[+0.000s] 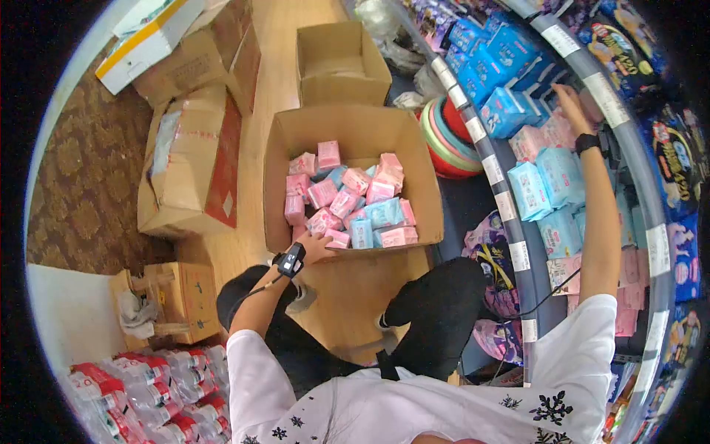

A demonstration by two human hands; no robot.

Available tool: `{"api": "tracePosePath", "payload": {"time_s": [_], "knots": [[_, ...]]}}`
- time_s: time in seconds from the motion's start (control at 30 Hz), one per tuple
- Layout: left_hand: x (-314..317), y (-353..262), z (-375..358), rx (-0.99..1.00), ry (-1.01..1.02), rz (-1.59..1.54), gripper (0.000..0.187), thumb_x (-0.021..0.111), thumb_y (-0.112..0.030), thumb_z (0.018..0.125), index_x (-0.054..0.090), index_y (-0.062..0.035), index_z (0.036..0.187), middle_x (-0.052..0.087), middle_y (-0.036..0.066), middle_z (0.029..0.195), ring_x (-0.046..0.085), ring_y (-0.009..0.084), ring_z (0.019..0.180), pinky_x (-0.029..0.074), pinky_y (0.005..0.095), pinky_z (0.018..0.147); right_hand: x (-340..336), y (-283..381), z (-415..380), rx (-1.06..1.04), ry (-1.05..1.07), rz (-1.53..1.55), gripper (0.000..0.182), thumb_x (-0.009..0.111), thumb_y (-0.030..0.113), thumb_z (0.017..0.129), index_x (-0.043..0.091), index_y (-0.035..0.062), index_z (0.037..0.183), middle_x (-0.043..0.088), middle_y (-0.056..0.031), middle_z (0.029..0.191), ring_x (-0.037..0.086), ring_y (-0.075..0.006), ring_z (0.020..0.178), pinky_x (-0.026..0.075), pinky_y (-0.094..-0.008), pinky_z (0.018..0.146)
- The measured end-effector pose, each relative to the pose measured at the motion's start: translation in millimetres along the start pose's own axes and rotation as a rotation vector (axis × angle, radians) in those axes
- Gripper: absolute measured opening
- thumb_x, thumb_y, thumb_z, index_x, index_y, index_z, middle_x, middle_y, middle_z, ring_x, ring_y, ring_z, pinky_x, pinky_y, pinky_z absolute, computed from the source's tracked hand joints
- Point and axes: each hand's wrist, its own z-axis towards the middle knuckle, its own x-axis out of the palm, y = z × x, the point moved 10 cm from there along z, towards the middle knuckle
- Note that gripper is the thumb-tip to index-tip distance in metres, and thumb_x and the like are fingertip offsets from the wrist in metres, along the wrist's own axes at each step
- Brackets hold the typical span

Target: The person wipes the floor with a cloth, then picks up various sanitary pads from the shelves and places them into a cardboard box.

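An open cardboard box (290, 137) on the floor in front of me holds several pink and light-blue packets (353, 201). My left hand (316, 246) reaches into its near edge and touches a pink packet (338, 238); whether it grips is unclear. My right hand (571, 103) is stretched up to the shelf on the right, fingers on pink packets (534, 140) beside blue packets (553, 181). It wears a black wrist band (588, 142).
A second, smaller open box (342, 63) stands behind the first. Taped cartons (194, 159) lie at left, bottled water packs (148, 396) at lower left. Stacked coloured basins (442, 133) sit under the shelf rail (494, 177). I crouch, dark trousers (436, 311) showing.
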Motion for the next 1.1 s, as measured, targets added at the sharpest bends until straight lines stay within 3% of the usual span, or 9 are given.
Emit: {"api": "tracePosePath", "payload": {"time_s": [0.1, 0.17, 0.27, 0.43, 0.53, 0.57, 0.73, 0.83, 1.1], "knots": [[-1, 25, 15, -0.009, -0.177, 0.100, 0.023, 0.055, -0.032, 0.072, 0.060, -0.0252, 0.093, 0.051, 0.007, 0.107, 0.052, 0.0281, 0.095, 0.046, 0.0404, 0.066, -9, -13, 21, -0.150, -0.076, -0.024, 0.055, 0.052, 0.047, 0.077, 0.055, -0.0019, 0.101, 0.058, -0.0142, 0.100, 0.053, -0.0241, 0.092, 0.041, -0.0316, 0.079], [-17, 31, 48, 0.010, 0.067, -0.419, 0.027, 0.054, -0.036, 0.076, 0.063, -0.0149, 0.090, 0.057, 0.012, 0.098, 0.056, 0.0271, 0.088, 0.045, 0.0384, 0.074, -13, 6, 1, -0.324, -0.161, -0.062, 0.053, 0.044, 0.045, 0.082, 0.056, -0.0056, 0.092, 0.060, -0.0166, 0.086, 0.055, -0.0271, 0.083, 0.041, -0.0339, 0.076], [-168, 49, 105, -0.048, -0.143, -0.788, 0.044, 0.056, -0.040, 0.077, 0.058, -0.0018, 0.100, 0.058, 0.017, 0.102, 0.056, 0.0295, 0.091, 0.043, 0.0366, 0.081, -10, -1, 7, -0.281, -0.175, 0.070, 0.044, 0.044, 0.038, 0.085, 0.055, -0.0030, 0.094, 0.057, -0.0140, 0.091, 0.051, -0.0258, 0.091, 0.037, -0.0341, 0.082], [-308, 127, 219, -0.013, -0.335, -0.965, 0.047, 0.053, -0.035, 0.083, 0.050, 0.0007, 0.113, 0.055, 0.012, 0.108, 0.050, 0.0221, 0.102, 0.037, 0.0308, 0.090, -17, -21, 69, -0.240, -0.346, 0.308, 0.057, 0.039, 0.045, 0.086, 0.033, 0.0061, 0.127, 0.040, -0.0057, 0.126, 0.041, -0.0201, 0.111, 0.035, -0.0340, 0.091], [-320, 175, 300, -0.027, -0.417, -1.092, 0.052, 0.047, -0.045, 0.083, 0.049, -0.0050, 0.116, 0.050, 0.013, 0.116, 0.045, 0.0217, 0.108, 0.035, 0.0329, 0.090, -9, -11, 86, -0.432, -0.096, 1.372, 0.058, 0.029, 0.048, 0.088, 0.029, 0.0086, 0.130, 0.026, -0.0086, 0.137, 0.025, -0.0282, 0.125, 0.018, -0.0404, 0.102], [-330, 170, 313, -0.028, -0.397, -1.087, 0.052, 0.047, -0.045, 0.083, 0.049, -0.0050, 0.116, 0.050, 0.013, 0.116, 0.045, 0.0217, 0.108, 0.035, 0.0329, 0.090, -6, -22, 98, -0.419, -0.110, 1.381, 0.058, 0.029, 0.048, 0.088, 0.029, 0.0086, 0.130, 0.026, -0.0086, 0.137, 0.025, -0.0282, 0.125, 0.018, -0.0404, 0.102], [-327, 185, 387, -0.237, -0.349, -1.635, 0.099, 0.043, -0.074, 0.065, 0.003, -0.0194, 0.137, 0.008, 0.017, 0.140, 0.018, 0.0408, 0.124, 0.021, 0.0545, 0.096, 25, -35, 174, -0.345, -0.054, 0.863, 0.074, 0.029, 0.063, 0.081, 0.018, 0.0148, 0.135, 0.018, -0.0083, 0.139, 0.017, -0.0268, 0.128, 0.015, -0.0407, 0.104], [-319, 191, 413, -0.265, -0.393, -1.898, 0.103, 0.042, -0.077, 0.062, 0.001, -0.0202, 0.137, 0.001, 0.017, 0.141, 0.011, 0.0422, 0.126, 0.019, 0.0583, 0.095, 21, -21, 174, -0.482, -0.278, 0.217, 0.060, 0.036, 0.053, 0.085, 0.035, 0.0136, 0.129, 0.030, -0.0076, 0.135, 0.025, -0.0223, 0.125, 0.018, -0.0342, 0.103], [-353, 216, 415, -0.018, -0.564, -2.212, 0.096, 0.041, -0.074, 0.067, 0.005, -0.0188, 0.137, -0.001, 0.012, 0.142, 0.002, 0.0394, 0.128, 0.015, 0.0629, 0.094, 65, 4, 153, -0.453, 0.175, -0.024, 0.042, 0.049, 0.041, 0.082, 0.054, 0.0102, 0.109, 0.052, -0.0021, 0.109, 0.047, -0.0156, 0.102, 0.038, -0.0284, 0.083]]}}
